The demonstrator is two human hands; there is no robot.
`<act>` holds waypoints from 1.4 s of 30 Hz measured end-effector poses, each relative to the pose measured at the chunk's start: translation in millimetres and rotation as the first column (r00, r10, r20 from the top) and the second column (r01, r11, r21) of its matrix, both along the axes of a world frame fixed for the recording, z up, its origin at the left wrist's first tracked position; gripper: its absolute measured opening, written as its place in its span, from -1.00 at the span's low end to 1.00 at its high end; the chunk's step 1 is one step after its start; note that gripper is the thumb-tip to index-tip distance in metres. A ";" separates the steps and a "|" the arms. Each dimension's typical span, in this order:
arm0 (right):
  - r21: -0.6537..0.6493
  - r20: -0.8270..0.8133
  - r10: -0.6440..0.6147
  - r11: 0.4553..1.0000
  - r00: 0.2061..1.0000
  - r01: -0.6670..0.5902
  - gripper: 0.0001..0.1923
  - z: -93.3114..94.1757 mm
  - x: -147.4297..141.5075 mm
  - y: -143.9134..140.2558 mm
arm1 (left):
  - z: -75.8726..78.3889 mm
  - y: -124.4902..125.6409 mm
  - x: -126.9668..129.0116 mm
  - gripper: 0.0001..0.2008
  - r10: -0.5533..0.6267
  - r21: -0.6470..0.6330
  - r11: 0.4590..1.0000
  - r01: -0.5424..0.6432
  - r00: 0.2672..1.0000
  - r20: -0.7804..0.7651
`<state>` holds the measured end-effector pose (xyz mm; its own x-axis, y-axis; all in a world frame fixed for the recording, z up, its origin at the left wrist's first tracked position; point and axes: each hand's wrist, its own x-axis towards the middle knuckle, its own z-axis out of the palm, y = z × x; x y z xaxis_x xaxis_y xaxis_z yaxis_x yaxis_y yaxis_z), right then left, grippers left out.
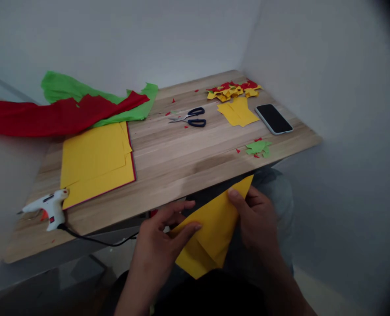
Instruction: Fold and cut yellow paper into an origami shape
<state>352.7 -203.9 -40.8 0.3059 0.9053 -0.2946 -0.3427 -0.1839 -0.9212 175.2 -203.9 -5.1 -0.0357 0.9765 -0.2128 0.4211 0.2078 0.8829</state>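
**Yellow sheet held in the lap, both hands on it**

So from where I'm watching the head view, the folded yellow paper point(211, 232) sits below the near edge of the wooden table point(182, 162), over the lap, not resting on the tabletop at all; it's tilted, one corner poking up towards the table edge and another pointing down

Left hand point(160, 239) comes in from the lower left, palm down, fingers stretched out and a bit spread; the index fingertip is pressed flat on the paper's left part, the other fingers lie just above its edge; right hand point(256, 219) is on the right edge of the sheet, thumb lying on top near the upper corner, the rest of the fingers curled behind, so it's pinching the paper between thumb and fingers

On the table: a stack of yellow sheets point(96, 162) at left, a white glue gun point(48, 206) just beside it, scissors point(190, 117) in the middle, a phone point(274, 118) at far right; red and green crepe point(73, 107) at the back left
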 end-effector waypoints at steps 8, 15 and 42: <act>0.077 0.183 -0.006 0.997 0.983 -0.009 -0.75 -11.6 4.2 6.1 | -21.5 -8.3 -28.7 -0.70 -0.035 -0.096 0.995 0.037 0.999 0.022; 0.124 0.208 0.128 0.980 0.970 -0.156 -0.79 -2.6 -6.9 0.5 | -22.4 -11.5 -29.5 -0.67 -0.218 -0.119 0.971 0.206 0.971 -0.096; 0.133 0.096 0.266 0.952 0.959 -0.277 -0.91 5.6 -12.2 -5.2 | 0.7 -5.7 4.9 -0.63 -0.250 -0.163 0.957 0.241 0.967 -0.037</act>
